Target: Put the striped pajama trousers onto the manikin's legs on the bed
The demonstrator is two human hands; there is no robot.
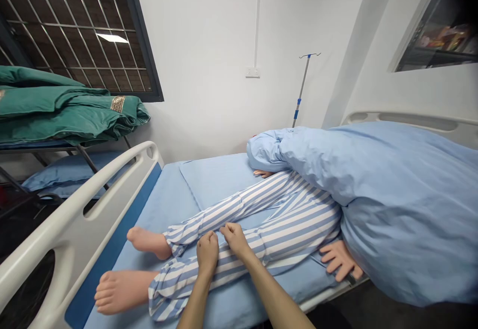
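Observation:
On the bed lies a manikin in blue-and-white striped trousers (298, 229), its bare feet (123, 289) toward the footboard. My left hand (207, 253) is closed in a fist over the nearer lower leg. Beside it, a little to the right, my right hand (234, 238) is likewise curled into a fist above the same leg, near the knee. The two fists are close together but apart. No cloth is seen bunched in either one; whether they press on the leg I cannot tell. A blue quilt (403, 194) hides the manikin's upper body. One manikin hand (341, 260) sticks out below it.
A white and blue footboard (112, 179) rises at the left. The light blue sheet (220, 177) covers the mattress. Behind the bed stands an IV pole (301, 90). Green folded bedding (67, 112) lies on a rack under the barred window (82, 30).

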